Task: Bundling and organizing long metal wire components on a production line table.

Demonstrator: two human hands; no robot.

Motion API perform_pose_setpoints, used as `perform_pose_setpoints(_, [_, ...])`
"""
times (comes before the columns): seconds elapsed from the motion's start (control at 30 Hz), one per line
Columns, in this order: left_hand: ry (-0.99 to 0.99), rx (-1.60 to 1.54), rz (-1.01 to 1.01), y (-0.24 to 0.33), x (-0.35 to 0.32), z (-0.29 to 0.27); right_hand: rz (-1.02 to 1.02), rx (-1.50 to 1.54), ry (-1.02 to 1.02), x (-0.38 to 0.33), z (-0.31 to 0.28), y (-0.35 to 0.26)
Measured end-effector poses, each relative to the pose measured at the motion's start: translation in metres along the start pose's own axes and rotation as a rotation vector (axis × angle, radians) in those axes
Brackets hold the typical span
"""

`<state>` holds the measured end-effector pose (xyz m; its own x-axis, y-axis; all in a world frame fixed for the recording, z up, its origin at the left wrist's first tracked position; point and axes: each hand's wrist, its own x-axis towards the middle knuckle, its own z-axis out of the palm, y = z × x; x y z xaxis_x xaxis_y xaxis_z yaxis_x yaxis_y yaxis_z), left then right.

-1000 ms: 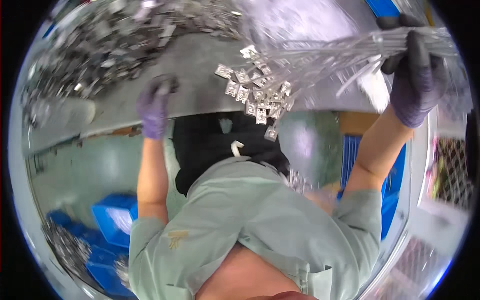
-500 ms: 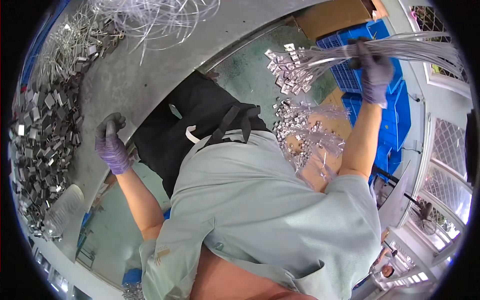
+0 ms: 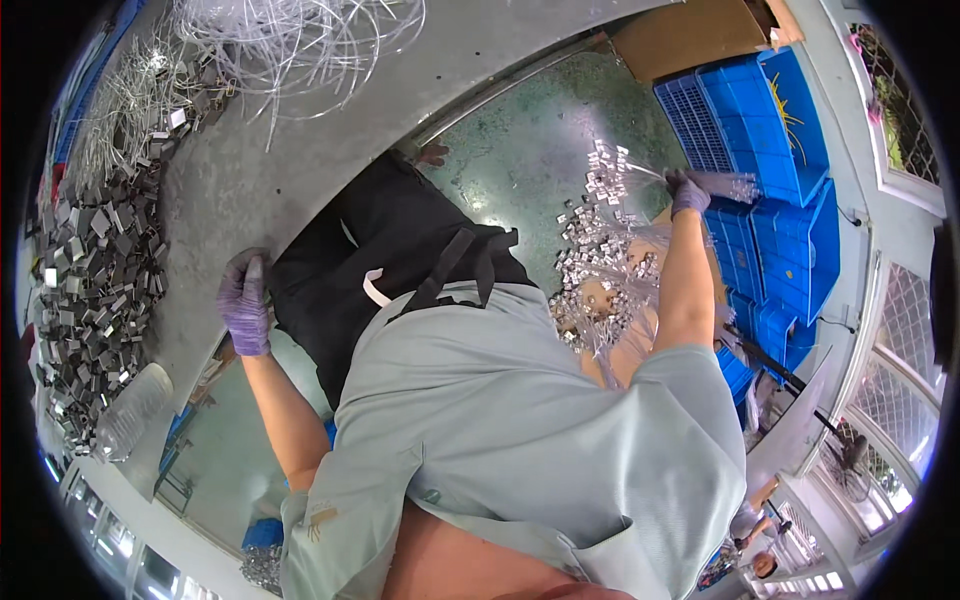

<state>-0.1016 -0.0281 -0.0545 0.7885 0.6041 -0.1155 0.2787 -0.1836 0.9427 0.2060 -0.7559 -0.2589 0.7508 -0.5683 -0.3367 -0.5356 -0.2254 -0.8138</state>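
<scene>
My right hand [image 3: 687,192], in a purple-grey glove, is closed around a bundle of thin clear strands [image 3: 727,185] at the right. Small silvery metal pieces [image 3: 608,172] hang at the bundle's left end, above a pile of similar stranded pieces [image 3: 600,255] low down at my right. My left hand [image 3: 243,300], gloved alike, is by the edge of the grey table [image 3: 225,200]. Its fingers are bent and drawn together, and nothing shows in them.
Dark and silvery metal blocks [image 3: 105,290] lie heaped on the table's left, with loose clear strands [image 3: 300,40] at its far side. A clear plastic container [image 3: 135,410] lies near the heap. Blue crates [image 3: 770,130] and a cardboard box [image 3: 690,38] stand at the right. Another person [image 3: 762,565] is behind.
My right hand has moved down and inward with the bundle, bringing its metal ends close to the pile. My left hand has shifted slightly right and down along the table edge.
</scene>
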Motion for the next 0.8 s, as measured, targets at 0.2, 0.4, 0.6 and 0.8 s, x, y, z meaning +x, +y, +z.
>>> perform_pose_setpoints(0.2, [-0.11, 0.232, 0.067, 0.005, 0.006, 0.023, 0.124, -0.369, 0.184, 0.038, -0.066, 0.033])
perform_pose_setpoints(0.4, [-0.092, 0.243, 0.083, 0.021, 0.007, 0.037, 0.222, 0.218, 0.392, -0.012, -0.04, -0.016])
perform_pose_setpoints(0.6, [-0.111, 0.218, 0.049, 0.01, 0.017, 0.042, -0.196, 0.188, -0.019, -0.04, 0.036, -0.106])
perform_pose_setpoints(0.8, [-0.041, 0.033, 0.018, -0.006, 0.022, 0.04, -0.735, -0.174, -0.48, -0.136, 0.171, -0.265])
